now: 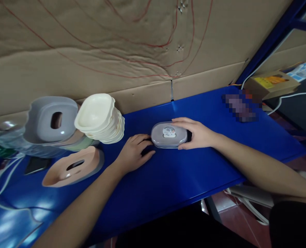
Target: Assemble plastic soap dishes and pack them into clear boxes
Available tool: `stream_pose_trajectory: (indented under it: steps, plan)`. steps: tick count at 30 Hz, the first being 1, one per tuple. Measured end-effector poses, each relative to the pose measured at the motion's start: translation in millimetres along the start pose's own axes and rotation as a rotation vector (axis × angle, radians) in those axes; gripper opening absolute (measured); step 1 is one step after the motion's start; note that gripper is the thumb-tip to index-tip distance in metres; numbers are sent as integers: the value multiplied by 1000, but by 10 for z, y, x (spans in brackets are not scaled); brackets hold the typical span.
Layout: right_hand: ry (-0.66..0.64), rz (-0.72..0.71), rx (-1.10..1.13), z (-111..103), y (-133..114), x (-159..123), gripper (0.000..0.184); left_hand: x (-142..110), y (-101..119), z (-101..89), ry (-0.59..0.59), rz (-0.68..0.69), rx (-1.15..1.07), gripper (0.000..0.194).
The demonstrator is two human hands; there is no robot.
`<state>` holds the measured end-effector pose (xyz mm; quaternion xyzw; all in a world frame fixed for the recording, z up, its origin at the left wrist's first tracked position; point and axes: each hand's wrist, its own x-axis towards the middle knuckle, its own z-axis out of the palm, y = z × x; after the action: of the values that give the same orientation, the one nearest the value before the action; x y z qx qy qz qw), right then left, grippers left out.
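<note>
A small oval plastic box point(156, 136) with a clear lid and a round printed label on top lies on the blue table. Around its right end is my right hand point(199, 133), fingers along the back edge and thumb at the front. My left hand point(133, 153) rests on the tabletop just left of the box, fingers spread, fingertips close to the box's left end; whether they touch it I cannot tell. Left of that hand stands a stack of cream plastic trays point(97, 112). Nearer me is a peach oval plastic piece with a slot point(58, 170).
Grey slotted plastic covers point(43, 125) are stacked at the left, beside a dark phone-like object point(36, 164) and white cables point(3, 203). A cardboard wall point(132, 44) with red wires closes the back. A cardboard box point(272, 84) sits at the right, near a blurred-out object point(239, 106).
</note>
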<state>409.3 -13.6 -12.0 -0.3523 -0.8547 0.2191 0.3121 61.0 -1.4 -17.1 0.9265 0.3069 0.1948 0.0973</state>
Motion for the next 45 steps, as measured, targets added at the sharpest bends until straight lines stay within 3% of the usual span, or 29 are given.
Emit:
stream_pose_trajectory:
  steps: [27, 35, 39, 43, 45]
  plan:
    - [-25, 9, 18, -14, -2, 26, 98, 1, -12, 27, 24, 17, 0, 21]
    - [-73, -29, -34, 23, 65, 89, 97, 46, -31, 81, 54, -20, 33, 30]
    - [-108, 12, -94, 33, 46, 162, 101, 90, -37, 81, 29, -101, 79, 46]
    - [-180, 60, -120, 22, -66, 296, 102, 117, -5, -44, 38, -220, 135, 97]
    - [-220, 55, -115, 37, -136, 396, 103, 96, 18, -146, 13, -212, 140, 110]
